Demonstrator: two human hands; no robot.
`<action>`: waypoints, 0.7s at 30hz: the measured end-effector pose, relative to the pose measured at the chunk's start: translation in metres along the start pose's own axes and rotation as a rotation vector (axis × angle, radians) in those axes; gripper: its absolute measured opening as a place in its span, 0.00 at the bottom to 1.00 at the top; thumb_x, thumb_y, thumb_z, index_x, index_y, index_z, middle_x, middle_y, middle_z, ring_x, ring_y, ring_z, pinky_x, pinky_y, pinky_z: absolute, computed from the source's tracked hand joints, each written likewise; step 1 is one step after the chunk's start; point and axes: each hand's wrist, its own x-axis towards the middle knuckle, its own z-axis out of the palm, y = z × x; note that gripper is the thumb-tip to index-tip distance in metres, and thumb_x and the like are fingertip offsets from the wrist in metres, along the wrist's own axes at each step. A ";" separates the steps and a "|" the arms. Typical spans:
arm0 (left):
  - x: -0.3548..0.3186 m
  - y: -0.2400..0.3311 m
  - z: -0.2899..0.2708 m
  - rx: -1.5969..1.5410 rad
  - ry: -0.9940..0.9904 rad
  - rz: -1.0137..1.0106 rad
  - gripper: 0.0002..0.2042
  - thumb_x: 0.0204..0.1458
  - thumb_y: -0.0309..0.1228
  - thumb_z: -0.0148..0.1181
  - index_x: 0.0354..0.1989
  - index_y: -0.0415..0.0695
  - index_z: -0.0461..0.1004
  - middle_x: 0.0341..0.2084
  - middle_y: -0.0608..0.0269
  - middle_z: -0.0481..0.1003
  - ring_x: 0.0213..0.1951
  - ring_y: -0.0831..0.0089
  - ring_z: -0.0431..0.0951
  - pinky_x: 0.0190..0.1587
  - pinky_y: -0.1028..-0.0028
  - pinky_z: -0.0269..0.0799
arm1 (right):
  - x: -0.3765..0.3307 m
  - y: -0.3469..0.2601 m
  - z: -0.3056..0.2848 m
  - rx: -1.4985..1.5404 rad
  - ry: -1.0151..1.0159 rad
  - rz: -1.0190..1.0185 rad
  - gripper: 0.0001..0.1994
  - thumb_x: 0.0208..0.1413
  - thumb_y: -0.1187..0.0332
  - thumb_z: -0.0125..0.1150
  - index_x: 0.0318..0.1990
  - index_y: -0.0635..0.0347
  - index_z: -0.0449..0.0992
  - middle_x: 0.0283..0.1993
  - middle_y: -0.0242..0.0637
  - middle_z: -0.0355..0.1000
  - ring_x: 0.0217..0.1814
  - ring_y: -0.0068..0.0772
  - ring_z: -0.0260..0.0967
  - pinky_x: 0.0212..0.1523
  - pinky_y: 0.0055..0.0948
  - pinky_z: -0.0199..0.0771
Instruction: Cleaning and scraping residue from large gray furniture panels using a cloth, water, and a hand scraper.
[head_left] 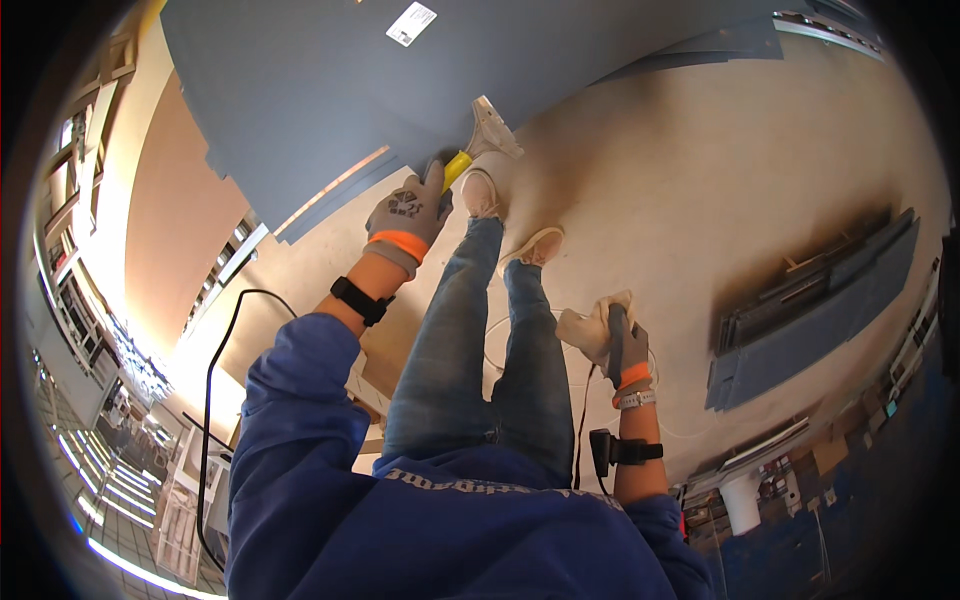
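Observation:
My left hand (pixel 408 212), in a grey glove with an orange cuff, is closed round the yellow handle of a scraper (pixel 490 133). Its wide, pale metal blade points forward, over the near edge of a stack of dark grey panels (pixel 300 80). Whether the blade touches the top panel I cannot tell. A white label (pixel 411 24) sticks to that panel. Out to the right and lower, my right hand (pixel 628 350) wears a matching glove and grips a crumpled beige cloth (pixel 588 332). The cloth hangs clear of the panels, beside my right leg.
More dark grey panels (pixel 815 320) lie stacked at the right. Below me the pale floor (pixel 690 170) carries dark smudges and shadows. A black cable (pixel 212 400) loops beside my left arm. A white bucket-like container (pixel 740 503) stands at the lower right.

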 end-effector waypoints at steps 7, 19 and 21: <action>0.031 0.052 -0.039 0.046 -0.044 0.048 0.23 0.55 0.41 0.46 0.56 0.46 0.54 0.35 0.46 0.73 0.34 0.51 0.77 0.35 0.59 0.74 | -0.005 -0.019 0.004 -0.055 0.051 0.051 0.20 0.53 0.54 0.53 0.39 0.67 0.72 0.29 0.34 0.68 0.28 0.23 0.64 0.26 0.26 0.66; 0.071 0.114 -0.077 0.090 -0.023 0.004 0.14 0.55 0.40 0.46 0.43 0.44 0.59 0.33 0.49 0.75 0.35 0.49 0.76 0.35 0.55 0.72 | 0.016 -0.055 -0.023 0.178 0.102 0.092 0.23 0.51 0.50 0.54 0.36 0.66 0.73 0.27 0.33 0.67 0.26 0.24 0.64 0.24 0.25 0.65; 0.080 0.129 -0.081 0.102 -0.023 -0.011 0.15 0.54 0.40 0.47 0.44 0.44 0.59 0.33 0.49 0.75 0.35 0.49 0.76 0.36 0.55 0.72 | 0.031 -0.067 -0.036 0.222 0.064 0.100 0.24 0.51 0.50 0.55 0.36 0.68 0.73 0.27 0.33 0.67 0.27 0.24 0.64 0.25 0.25 0.65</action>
